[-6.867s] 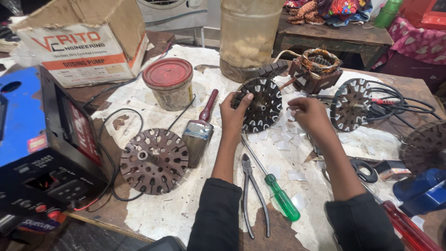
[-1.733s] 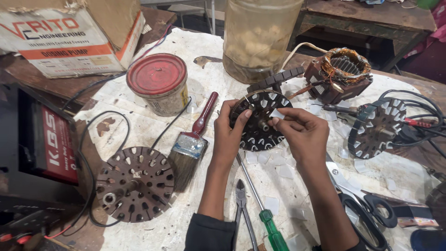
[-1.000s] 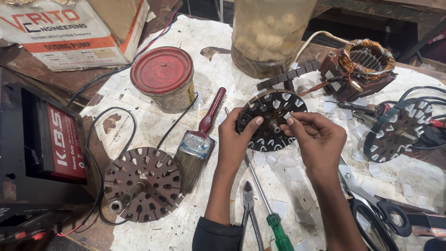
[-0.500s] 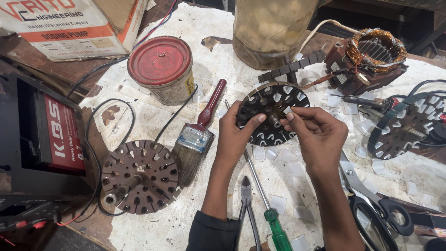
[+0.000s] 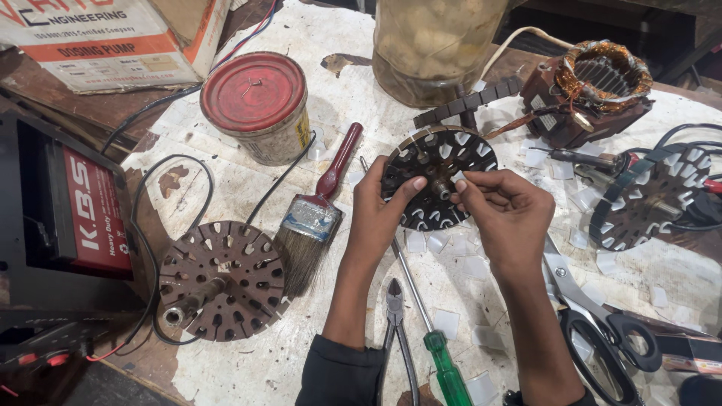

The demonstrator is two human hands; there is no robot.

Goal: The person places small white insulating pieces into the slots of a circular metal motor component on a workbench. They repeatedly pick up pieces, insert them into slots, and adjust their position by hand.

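We steady the slotted stator disc [image 5: 436,188] with our left hand [image 5: 380,210], thumb pressed on; right hand [image 5: 504,214] fingers pinch a white slip [image 5: 459,177]. Seating it calls for careful aim into a slot.

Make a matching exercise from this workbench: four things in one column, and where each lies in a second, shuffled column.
Things:
1. paintbrush
2. scissors
3. slotted stator disc
4. red-lidded tin

Places:
A. held between the left hand and the right hand
B. standing near the cardboard box
C. lying flat, right of the right forearm
D. lying between the rusty disc and the left hand

Pairs: 1-D, 2-C, 3-A, 4-B
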